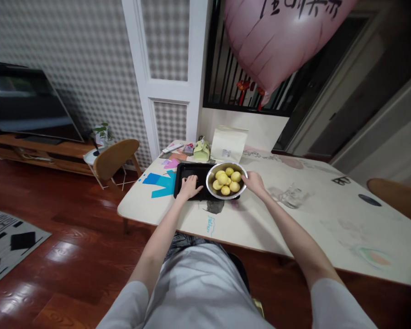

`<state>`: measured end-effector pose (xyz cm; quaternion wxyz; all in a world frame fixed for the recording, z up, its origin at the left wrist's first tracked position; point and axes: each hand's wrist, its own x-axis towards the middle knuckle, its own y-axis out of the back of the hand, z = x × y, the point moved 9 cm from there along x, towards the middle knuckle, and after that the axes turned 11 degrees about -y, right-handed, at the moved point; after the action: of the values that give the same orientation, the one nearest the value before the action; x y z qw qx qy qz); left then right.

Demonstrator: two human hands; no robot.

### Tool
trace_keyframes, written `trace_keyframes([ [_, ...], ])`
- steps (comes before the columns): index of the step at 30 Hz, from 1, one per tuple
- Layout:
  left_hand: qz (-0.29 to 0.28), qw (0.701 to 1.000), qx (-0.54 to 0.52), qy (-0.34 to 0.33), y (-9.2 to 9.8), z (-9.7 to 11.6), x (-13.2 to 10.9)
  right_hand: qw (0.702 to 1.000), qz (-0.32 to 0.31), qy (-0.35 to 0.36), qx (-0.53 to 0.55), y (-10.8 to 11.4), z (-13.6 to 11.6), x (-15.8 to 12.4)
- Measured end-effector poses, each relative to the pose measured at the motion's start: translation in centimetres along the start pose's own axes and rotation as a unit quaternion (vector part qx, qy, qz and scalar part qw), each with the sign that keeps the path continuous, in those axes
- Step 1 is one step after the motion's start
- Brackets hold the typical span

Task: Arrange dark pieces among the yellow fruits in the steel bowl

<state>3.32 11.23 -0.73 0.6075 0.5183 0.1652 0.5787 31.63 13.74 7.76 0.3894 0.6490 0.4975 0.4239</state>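
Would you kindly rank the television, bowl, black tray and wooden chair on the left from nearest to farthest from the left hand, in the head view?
1. Black tray: directly beneath the left hand.
2. Bowl: to the hand's right.
3. Wooden chair: left, past the table's end.
4. Television: far left.

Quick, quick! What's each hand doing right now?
Left hand: fingers bent at the black tray; can't tell whether it holds anything.
Right hand: closed on the edge of the metal bowl.
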Motion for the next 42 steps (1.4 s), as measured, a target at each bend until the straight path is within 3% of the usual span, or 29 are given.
trace_keyframes([
  [4,0.061,0.997,-0.046,-0.027,-0.4,2.5,1.0,0.998,0.03,-0.022,-0.056,0.2,-1.4,0.5],
  [7,0.075,0.988,-0.12,-0.058,-2.4,5.0,2.2,0.995,0.052,-0.023,-0.085,0.4,-2.7,0.4],
  [10,0.074,0.964,-0.253,-0.043,-5.0,6.1,3.2,0.992,0.074,-0.02,-0.105,0.5,-3.8,0.1],
  [14,0.078,0.944,-0.318,-0.031,-6.6,6.2,3.5,0.988,0.102,-0.009,-0.119,0.3,-5.0,-0.6],
  [23,0.103,0.942,-0.317,-0.047,-6.1,6.1,3.5,0.981,0.14,0.009,-0.134,-1.2,-6.2,-1.7],
  [30,0.098,0.928,-0.36,0.017,-6.8,5.1,3.6,0.978,0.155,0.002,-0.137,-1.5,-5.8,-1.8],
  [34,0.086,0.934,-0.343,0.051,-7.0,4.3,3.6,0.979,0.156,0.0,-0.13,-1.4,-5.5,-1.5],
  [42,0.067,0.952,-0.296,0.039,-7.2,4.3,3.9,0.981,0.159,0.008,-0.108,-0.6,-5.2,-1.2],
])
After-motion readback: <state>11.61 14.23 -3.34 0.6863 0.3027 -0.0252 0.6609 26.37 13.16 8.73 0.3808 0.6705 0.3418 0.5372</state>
